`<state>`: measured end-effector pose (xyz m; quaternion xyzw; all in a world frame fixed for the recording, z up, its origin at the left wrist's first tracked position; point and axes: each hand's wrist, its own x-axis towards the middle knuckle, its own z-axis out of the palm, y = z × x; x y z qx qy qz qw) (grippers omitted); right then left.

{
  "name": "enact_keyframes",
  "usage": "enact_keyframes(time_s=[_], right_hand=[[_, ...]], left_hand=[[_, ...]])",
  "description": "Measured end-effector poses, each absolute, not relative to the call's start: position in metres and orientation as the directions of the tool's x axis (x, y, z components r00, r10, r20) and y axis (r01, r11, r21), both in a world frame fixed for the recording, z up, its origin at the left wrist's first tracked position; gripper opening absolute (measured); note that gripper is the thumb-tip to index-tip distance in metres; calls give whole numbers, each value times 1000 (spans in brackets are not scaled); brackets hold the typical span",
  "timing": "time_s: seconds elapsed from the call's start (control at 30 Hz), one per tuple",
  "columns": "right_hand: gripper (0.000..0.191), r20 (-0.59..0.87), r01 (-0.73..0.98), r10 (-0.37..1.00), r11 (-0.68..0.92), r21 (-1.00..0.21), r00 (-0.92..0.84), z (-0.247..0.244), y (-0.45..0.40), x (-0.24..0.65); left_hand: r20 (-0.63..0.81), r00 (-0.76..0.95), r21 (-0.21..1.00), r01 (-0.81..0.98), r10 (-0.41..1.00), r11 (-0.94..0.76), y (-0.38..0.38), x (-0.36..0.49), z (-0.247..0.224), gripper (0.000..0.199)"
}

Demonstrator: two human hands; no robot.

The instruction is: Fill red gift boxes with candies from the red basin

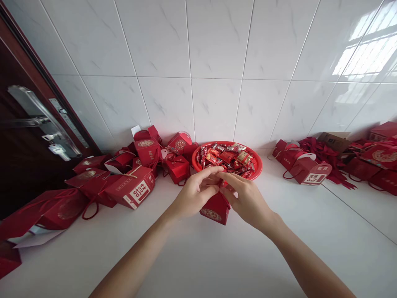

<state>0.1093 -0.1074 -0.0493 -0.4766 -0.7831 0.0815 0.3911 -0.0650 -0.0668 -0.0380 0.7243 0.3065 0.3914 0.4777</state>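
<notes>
A small red gift box [214,210] with a gold round emblem stands on the white surface in front of me. Over its top, my left hand [198,190] and my right hand [245,194] meet with fingertips close together. Both hands have their fingers bent and pinched at the upper part of the box, and the exact spot they grip is partly hidden behind the fingers. Just beyond them sits a red plastic basket [259,165] filled with wrapped candies [228,156].
Several red gift boxes [132,186] with cord handles are piled at the left. More boxes [311,170] lie at the right beside dark red ribbons [310,145]. A tiled wall [217,99] rises behind, and a dark door with a metal handle [43,120] is at far left.
</notes>
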Motion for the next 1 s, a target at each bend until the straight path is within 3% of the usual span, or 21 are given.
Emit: enact_keyframes(time_s=[0.3,0.5,0.67,0.83,1.0], right_hand=[[34,611,659,766,566,-496,-198,-55,-103,110],[31,521,698,840,463,-546,-150,-49,-106,111],[41,513,608,847,481,-632,-137,-52,-109,108],[57,598,508,791,571,-645,-129,-61,-108,100],[47,668,574,737,592,-566,-102,-65,-107,98]], left_hand=[[299,529,911,90,794,-403,-74,-66,-38,48],[334,478,904,82,812,-420,-73,-63,-39,44],[377,445,884,87,812,-458,-73,-64,-42,45],[591,423,657,242,687,-714,-75,-68,-40,43],[726,452,399,336,518,-853,-78,-69,-36,41]])
